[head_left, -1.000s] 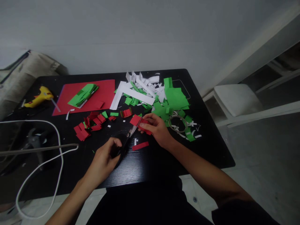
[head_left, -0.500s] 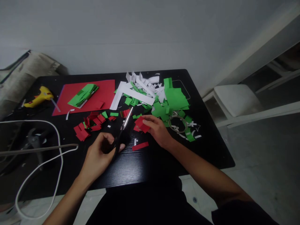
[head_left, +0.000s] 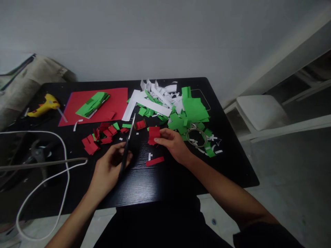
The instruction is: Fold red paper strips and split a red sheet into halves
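My left hand (head_left: 110,168) grips the black handles of a pair of scissors (head_left: 127,144), whose closed blades point up and away over the black table (head_left: 155,179). My right hand (head_left: 173,143) pinches a small red paper piece (head_left: 154,135) just right of the blades. The paper and the blades are apart. A narrow red strip (head_left: 155,161) lies on the table below my right hand. A heap of small red cut pieces (head_left: 99,137) lies to the left of the scissors.
A red sheet (head_left: 115,103) carrying folded green paper (head_left: 92,103) lies at the back left. White strips (head_left: 155,98) and green scraps (head_left: 192,110) cover the back right, beside a tape ring (head_left: 196,137). A yellow glue gun (head_left: 44,105) and a white cable (head_left: 64,162) sit at the left. A white stool (head_left: 261,110) stands at the right.
My left hand has swung the scissors away from the red paper, blades turning from rightward to nearly upright. My right hand has drawn the red piece slightly up and left.
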Demonstrator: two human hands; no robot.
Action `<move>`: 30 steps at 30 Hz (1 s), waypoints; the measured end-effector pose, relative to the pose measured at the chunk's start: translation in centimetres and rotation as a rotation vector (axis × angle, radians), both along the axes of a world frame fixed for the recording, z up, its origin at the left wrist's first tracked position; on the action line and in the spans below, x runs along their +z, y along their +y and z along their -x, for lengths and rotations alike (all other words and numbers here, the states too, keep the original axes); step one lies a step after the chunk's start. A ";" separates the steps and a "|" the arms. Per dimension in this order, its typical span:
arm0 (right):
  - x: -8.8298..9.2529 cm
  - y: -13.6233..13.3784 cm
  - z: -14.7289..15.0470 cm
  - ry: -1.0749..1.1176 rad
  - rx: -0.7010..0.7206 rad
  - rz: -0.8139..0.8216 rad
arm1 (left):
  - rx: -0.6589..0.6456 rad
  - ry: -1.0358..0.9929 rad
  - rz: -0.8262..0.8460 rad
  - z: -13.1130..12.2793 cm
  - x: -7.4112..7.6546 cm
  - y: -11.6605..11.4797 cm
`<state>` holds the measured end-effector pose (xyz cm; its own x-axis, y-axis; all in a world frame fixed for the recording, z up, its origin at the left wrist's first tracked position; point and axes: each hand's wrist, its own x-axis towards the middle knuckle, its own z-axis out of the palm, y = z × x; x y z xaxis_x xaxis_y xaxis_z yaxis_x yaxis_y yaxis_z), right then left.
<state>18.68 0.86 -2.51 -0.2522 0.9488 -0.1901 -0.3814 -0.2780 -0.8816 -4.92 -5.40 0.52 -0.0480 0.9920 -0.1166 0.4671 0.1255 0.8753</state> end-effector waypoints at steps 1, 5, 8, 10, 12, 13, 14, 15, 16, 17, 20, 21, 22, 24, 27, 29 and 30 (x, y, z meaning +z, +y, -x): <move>0.0 0.0 0.0 -0.003 0.005 0.000 | -0.013 0.011 0.010 0.2 0.1 0.0; -0.1 0.0 0.1 0.022 0.021 -0.001 | -0.091 0.064 0.047 0.7 -0.1 -0.3; 0.0 -0.1 0.2 0.087 0.012 0.023 | -0.122 0.079 0.033 0.5 -0.9 -0.6; 0.2 -0.2 0.3 0.127 0.031 0.053 | -0.103 0.013 -0.006 0.1 -1.2 -0.6; 0.6 -0.3 0.2 0.163 0.070 0.077 | -0.057 -0.083 -0.056 -0.5 -1.1 -0.4; 0.8 -0.4 0.2 0.179 0.096 0.086 | -0.031 -0.125 -0.082 -0.9 -1.0 -0.2; 0.9 -0.4 0.1 0.193 0.124 0.094 | -0.015 -0.166 -0.104 -1.3 -0.8 0.0; 1.1 -0.5 0.1 0.204 0.152 0.102 | -0.005 -0.202 -0.118 -1.7 -0.6 0.3; 1.2 -0.5 0.0 0.212 0.179 0.110 | 0.005 -0.238 -0.137 -2.2 -0.4 0.5; 1.2 -0.5 0.0 0.217 0.201 0.118 | 0.011 -0.277 -0.148 -2.7 -0.3 0.7; 1.2 -0.5 0.0 0.225 0.214 0.137 | 0.023 -0.397 -0.191 -4.1 -0.3 1.3; 1.1 -0.5 0.1 0.224 0.206 0.141 | 0.030 -0.424 -0.209 -4.5 -0.3 1.5; 1.0 -0.5 0.1 0.222 0.197 0.144 | 0.037 -0.442 -0.224 -4.8 -0.4 1.6; 0.8 -0.6 0.2 0.216 0.184 0.140 | 0.053 -0.466 -0.245 -5.3 -0.5 1.7; 0.7 -0.7 0.4 0.216 0.188 0.126 | 0.068 -0.492 -0.245 -5.5 -0.6 1.8; 0.6 -0.7 0.4 0.218 0.196 0.121 | 0.073 -0.498 -0.241 -5.5 -0.6 1.8; 0.6 -0.7 0.4 0.217 0.199 0.118 | 0.077 -0.497 -0.242 -5.4 -0.6 1.9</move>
<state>18.28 0.11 -1.89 -0.4777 0.8513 -0.2168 -0.4850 -0.4613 -0.7429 0.48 -3.54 -0.07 -0.1186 0.9892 0.0866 -0.0116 -0.0886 0.9960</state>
